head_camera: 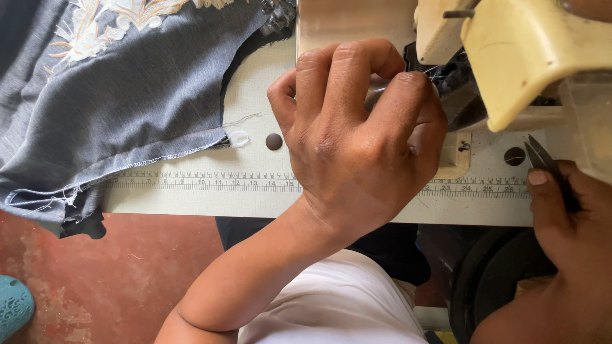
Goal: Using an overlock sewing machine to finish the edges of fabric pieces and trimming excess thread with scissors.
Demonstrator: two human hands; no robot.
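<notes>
- Left hand (357,137) was curled shut, pinching thin sewing thread (433,75) beside the sewing machine (529,57); thread judged light, limp, easily snapped.
- Right hand (567,223) gripped black thread snips (548,167) above the desk (255,191).
- Soft grey embroidered fabric (127,95) lay left.

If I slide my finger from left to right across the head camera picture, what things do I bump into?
Teal shoe → grey embroidered cloth → left hand → cream sewing machine → right hand holding thread snips.
</notes>
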